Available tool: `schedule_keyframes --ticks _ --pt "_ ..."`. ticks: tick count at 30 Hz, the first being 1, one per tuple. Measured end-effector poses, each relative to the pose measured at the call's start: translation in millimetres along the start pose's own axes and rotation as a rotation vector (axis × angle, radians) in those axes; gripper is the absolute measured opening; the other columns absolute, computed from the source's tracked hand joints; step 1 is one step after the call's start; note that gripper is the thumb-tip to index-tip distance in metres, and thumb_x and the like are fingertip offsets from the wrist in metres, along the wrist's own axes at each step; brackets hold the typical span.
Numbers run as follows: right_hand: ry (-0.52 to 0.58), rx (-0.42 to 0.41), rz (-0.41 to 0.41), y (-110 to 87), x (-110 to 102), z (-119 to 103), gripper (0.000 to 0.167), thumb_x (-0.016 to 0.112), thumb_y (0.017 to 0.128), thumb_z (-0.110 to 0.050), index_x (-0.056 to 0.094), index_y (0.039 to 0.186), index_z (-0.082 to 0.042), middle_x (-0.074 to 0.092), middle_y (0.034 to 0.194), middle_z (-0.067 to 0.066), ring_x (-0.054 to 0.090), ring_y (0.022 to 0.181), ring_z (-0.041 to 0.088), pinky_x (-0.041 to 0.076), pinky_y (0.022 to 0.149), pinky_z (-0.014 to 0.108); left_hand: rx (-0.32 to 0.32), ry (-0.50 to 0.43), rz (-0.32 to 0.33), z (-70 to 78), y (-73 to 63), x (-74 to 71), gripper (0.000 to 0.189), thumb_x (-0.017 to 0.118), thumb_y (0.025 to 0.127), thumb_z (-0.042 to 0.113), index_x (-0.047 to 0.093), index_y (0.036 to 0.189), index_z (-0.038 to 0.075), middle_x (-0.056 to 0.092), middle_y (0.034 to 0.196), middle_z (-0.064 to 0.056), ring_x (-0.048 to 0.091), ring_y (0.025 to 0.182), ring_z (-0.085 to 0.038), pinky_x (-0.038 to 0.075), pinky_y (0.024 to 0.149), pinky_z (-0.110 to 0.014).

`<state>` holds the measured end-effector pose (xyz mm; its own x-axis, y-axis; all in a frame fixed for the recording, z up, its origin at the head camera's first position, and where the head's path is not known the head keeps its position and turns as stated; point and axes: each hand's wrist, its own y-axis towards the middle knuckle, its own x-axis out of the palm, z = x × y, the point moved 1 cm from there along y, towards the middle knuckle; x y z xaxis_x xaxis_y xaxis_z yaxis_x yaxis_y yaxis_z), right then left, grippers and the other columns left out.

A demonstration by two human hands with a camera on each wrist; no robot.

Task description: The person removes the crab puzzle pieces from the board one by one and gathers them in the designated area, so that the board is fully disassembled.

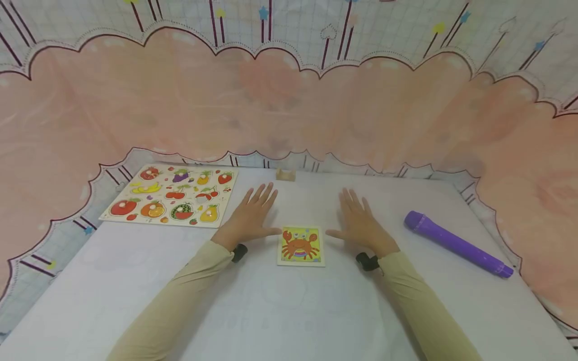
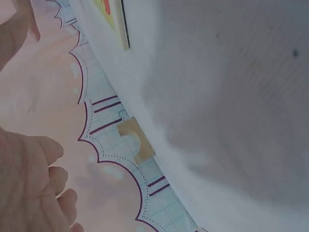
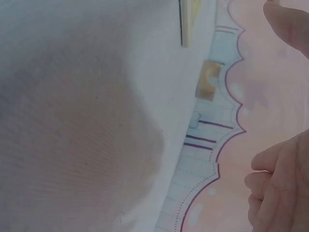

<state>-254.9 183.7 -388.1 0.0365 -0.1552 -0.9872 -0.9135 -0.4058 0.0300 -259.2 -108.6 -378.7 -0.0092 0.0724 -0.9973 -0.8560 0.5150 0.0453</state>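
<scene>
A small square crab picture puzzle (image 1: 301,246) lies flat on the white table between both hands. My left hand (image 1: 250,216) is on its left side, fingers spread, with the thumb tip right at the puzzle's upper left edge. On the other side my right hand (image 1: 363,225) has its fingers extended and its thumb pointing at the puzzle, a small gap away. Neither hand holds anything. In the left wrist view, a corner of the puzzle (image 2: 119,29) shows at the top; the right wrist view catches its edge (image 3: 186,26).
A fruit peg board (image 1: 169,195) lies at the back left, close to the left hand. A small notched wooden block (image 1: 285,175) stands at the table's far edge. To the right is a purple toy microphone (image 1: 456,244). A patterned cloth (image 1: 289,105) hangs behind the table (image 1: 289,316).
</scene>
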Motion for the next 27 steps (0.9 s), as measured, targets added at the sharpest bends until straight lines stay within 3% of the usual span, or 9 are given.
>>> schedule_keyframes --ticks 11,20,27 --pt "-0.031 -0.032 -0.059 -1.7 1 -6 0.107 0.056 0.082 -0.063 0.006 0.149 0.005 -0.001 0.157 0.022 -0.003 0.146 0.036 0.000 0.118 0.057 0.062 -0.017 -0.074 8.4 -8.8 5.0 0.102 0.059 0.081 0.062 0.013 0.151 0.005 0.003 0.159 -0.014 0.004 0.148 -0.031 0.002 0.121 -0.048" --pt "-0.057 -0.116 -0.083 -7.2 8 -12 0.105 0.054 0.083 -0.064 0.007 0.149 0.002 0.001 0.158 0.019 -0.002 0.147 0.034 0.002 0.119 0.055 0.129 0.029 -0.147 10.3 -14.8 13.6 0.102 0.059 0.079 0.065 0.016 0.151 0.006 0.007 0.160 -0.012 0.006 0.148 -0.029 0.005 0.121 -0.046" --pt "-0.054 -0.178 -0.174 -14.3 9 -19 0.104 0.053 0.082 -0.068 0.010 0.151 -0.003 0.004 0.159 0.013 0.000 0.148 0.031 0.001 0.120 0.051 0.164 0.024 -0.234 14.6 -17.2 14.7 0.104 0.059 0.077 0.067 0.018 0.150 0.005 0.010 0.159 -0.010 0.008 0.148 -0.028 0.005 0.121 -0.045"
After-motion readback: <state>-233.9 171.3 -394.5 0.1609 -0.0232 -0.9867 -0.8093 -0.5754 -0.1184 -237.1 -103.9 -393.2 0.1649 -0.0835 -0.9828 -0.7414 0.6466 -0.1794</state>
